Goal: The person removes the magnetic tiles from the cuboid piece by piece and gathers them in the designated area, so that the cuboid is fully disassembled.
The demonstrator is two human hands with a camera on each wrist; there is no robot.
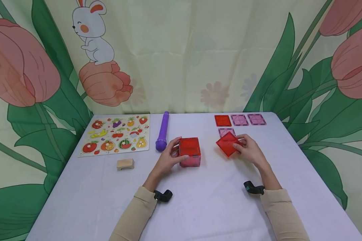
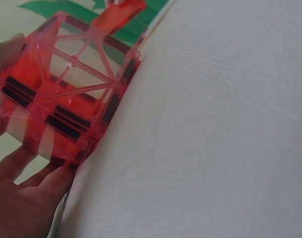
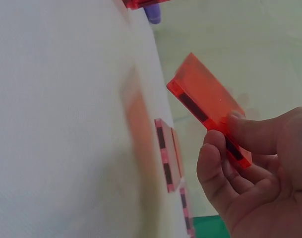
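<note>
A box built of clear red and pink magnetic tiles (image 1: 190, 147) stands on the table, red on top and pink at the front. My left hand (image 1: 169, 159) holds it from the left side, thumb at the front and fingers behind. In the left wrist view the pink face of the tile box (image 2: 74, 62) shows its spoked pattern and dark edge magnets. Above the table to the right, my right hand (image 1: 251, 149) pinches a loose red magnetic tile (image 1: 227, 144) by one corner. The right wrist view shows that red tile (image 3: 205, 94) tilted between thumb and fingers.
Flat tiles lie at the back right: one red tile (image 1: 222, 120) and several pink tiles (image 1: 239, 119). A purple toy microphone (image 1: 163, 132) lies left of the box. Farther left are a fruit puzzle board (image 1: 114, 135) and a small wooden arch block (image 1: 125, 164). A printed curtain hangs behind.
</note>
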